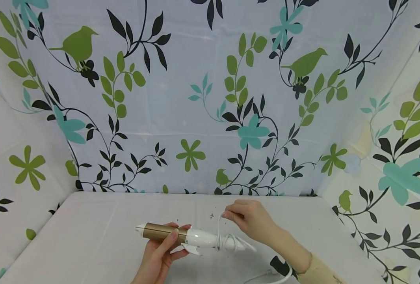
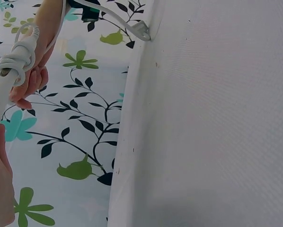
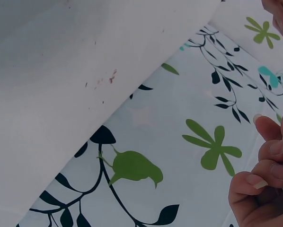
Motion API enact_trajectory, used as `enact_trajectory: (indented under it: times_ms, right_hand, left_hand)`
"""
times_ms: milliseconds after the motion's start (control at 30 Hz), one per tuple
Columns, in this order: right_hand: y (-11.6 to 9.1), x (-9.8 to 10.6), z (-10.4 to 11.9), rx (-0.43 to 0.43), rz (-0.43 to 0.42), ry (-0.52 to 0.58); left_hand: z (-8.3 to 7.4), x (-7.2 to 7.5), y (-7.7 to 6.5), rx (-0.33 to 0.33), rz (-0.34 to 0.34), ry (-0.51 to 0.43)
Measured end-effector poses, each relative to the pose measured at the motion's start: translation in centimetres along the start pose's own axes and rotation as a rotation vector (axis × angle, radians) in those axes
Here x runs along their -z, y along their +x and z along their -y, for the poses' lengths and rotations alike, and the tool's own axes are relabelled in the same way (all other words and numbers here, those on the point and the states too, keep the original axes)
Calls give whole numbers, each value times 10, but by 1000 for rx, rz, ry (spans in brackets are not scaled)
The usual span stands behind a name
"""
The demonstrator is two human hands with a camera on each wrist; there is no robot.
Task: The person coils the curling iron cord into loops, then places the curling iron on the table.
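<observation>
My left hand (image 1: 160, 252) grips a curling iron (image 1: 201, 238) by its gold barrel (image 1: 153, 231), thumb on the near side. The iron lies roughly level above the table, its white tip to the left and its white handle to the right. A white cord (image 1: 227, 241) is looped around the handle end. Above that end, my right hand (image 1: 252, 223) pinches a raised stretch of the cord between thumb and fingers. In the left wrist view the loops of cord (image 2: 16, 61) circle the handle. The right wrist view shows the curled fingers (image 3: 269, 165) at its right edge.
A black piece (image 1: 280, 266) on the cord hangs or lies below the right forearm; which, I cannot tell. The white-covered table (image 1: 100, 232) has small dark specks near the right hand. Leaf-and-bird patterned cloth (image 1: 181, 98) stands behind and at both sides.
</observation>
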State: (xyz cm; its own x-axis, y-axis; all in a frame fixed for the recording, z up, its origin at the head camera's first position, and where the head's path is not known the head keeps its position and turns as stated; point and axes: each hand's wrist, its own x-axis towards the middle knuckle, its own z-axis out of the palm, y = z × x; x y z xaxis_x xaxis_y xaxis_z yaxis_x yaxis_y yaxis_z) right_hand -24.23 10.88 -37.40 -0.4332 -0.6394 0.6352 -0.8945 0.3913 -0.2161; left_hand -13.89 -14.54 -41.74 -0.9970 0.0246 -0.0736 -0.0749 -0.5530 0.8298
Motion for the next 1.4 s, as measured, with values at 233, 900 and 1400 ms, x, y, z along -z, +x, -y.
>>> enact_trajectory:
  times_ms: [233,900,1400]
  right_hand:
    - [-9,-9,-2,-56,35,54]
    - [-24,-28,7,-301,126,247]
    - [-32,-35,20,-341,251,288]
  left_hand:
    - [-3,-1,0,-12,0,-19]
    - [-4,4,-1,-34,59,-53]
    - [-6,6,0,-68,60,-91]
